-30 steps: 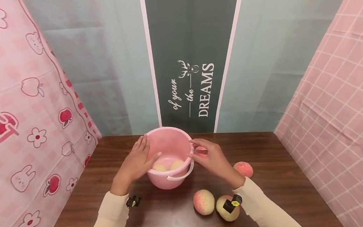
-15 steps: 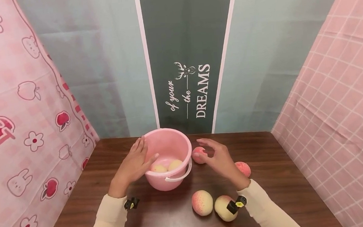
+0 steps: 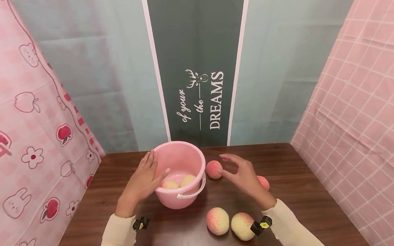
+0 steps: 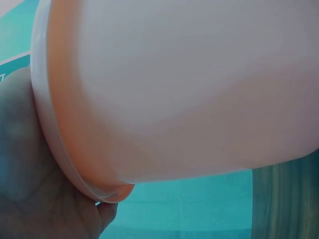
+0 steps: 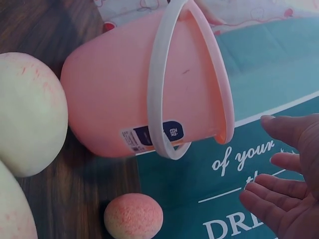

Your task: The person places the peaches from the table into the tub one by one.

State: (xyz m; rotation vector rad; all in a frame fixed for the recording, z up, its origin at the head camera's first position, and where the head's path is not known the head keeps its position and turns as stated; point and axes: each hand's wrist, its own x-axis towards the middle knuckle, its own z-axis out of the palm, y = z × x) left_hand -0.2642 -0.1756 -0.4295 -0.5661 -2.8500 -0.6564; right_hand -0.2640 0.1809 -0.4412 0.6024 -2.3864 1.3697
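A pink bucket (image 3: 176,200) stands upright on the table, its white handle (image 3: 192,194) hanging down at the front right. Two pale peaches (image 3: 187,180) lie inside it. My left hand (image 3: 143,182) rests on the bucket's left rim with fingers extended; in the left wrist view the palm (image 4: 30,164) touches the rim. My right hand (image 3: 243,177) hovers empty to the right of the bucket, fingers spread and slightly bent. Its thumb is nearest a small reddish peach (image 3: 214,170), also visible in the right wrist view below the bucket (image 5: 119,89).
Two larger yellow-pink peaches (image 3: 218,221) lie side by side near the front of the brown table (image 3: 177,238). Another reddish peach (image 3: 263,182) is partly hidden behind the right wrist. Printed cloths (image 3: 190,32) enclose the back and sides.
My right hand has left the bucket's right rim and drawn away to the right, uncovering the small reddish peach. My left hand has stayed on the rim. The whole head view has shifted slightly.
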